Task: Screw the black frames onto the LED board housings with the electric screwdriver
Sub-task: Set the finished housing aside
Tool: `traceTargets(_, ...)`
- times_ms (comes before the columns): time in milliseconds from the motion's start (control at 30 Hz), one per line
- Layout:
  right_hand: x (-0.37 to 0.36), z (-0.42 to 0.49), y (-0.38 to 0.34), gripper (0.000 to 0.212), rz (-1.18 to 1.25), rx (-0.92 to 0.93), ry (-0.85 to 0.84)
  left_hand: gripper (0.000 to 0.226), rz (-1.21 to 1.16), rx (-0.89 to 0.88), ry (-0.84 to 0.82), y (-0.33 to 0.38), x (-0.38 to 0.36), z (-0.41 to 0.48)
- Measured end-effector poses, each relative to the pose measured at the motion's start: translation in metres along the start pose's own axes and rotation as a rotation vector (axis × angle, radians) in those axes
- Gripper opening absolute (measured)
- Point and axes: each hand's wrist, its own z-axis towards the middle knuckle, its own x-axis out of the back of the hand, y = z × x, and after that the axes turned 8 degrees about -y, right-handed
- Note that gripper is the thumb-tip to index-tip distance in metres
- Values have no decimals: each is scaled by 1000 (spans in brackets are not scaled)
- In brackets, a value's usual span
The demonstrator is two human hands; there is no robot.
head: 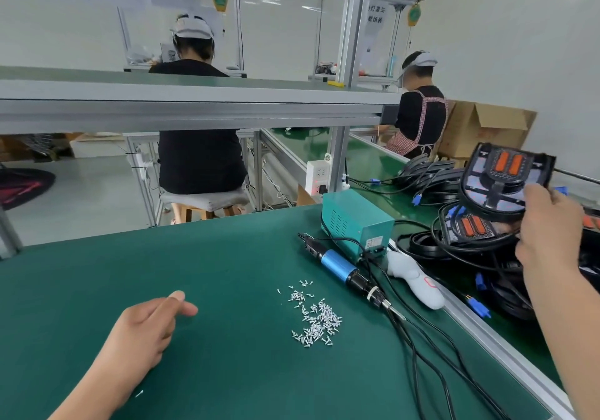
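**Head view**

1. Your right grip [548, 225] is at the right edge of the view, raised above the bench [227, 371]. Its fingers are curled round the lower edge of one LED board housing [506, 182] and hold it tilted in the air. The housing's face, with two orange lenses, is turned toward you.
2. Directly below the held unit, a second housing [470, 226] lies on a heap of black cables [431, 176] with blue connectors [416, 199], on the conveyor strip to the right of the bench.
3. Your left grip [152, 325] is low at the left, over the green mat. Its fingers are loosely bent and hold nothing. Whether it touches the mat cannot be told.
4. The electric screwdriver [341, 267] lies flat on the bench with its bit pointing toward you and to the right. Neither grip touches it.
5. A loose pile of silver screws [315, 315] lies on the mat between the left grip and the screwdriver, just beside the tool.
6. The teal power supply box [354, 221] stands behind the screwdriver, with the tool's cord running to it. A white handheld device [415, 278] lies at the bench's right edge.
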Motion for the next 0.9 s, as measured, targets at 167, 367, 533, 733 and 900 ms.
traceTargets(167, 15, 18, 18, 36, -7, -72, 88, 36, -1, 2, -2, 1, 0, 0)
traceTargets(367, 11, 18, 25, 64, -140, -18, 132, 36, -9, 2, -11, -2, 2, 0)
traceTargets(533, 8, 16, 43, 76, -297, 78, 116, 38, -34, -6, -24, -3, 5, 0)
traceTargets(733, 12, 32, 67, 60, -409, 148, 148, 39, -43, -11, -28, -5, 6, 1)
traceTargets(900, 15, 42, 78, 58, -435, 157, 168, 39, -38, -12, -30, -6, 6, 0)
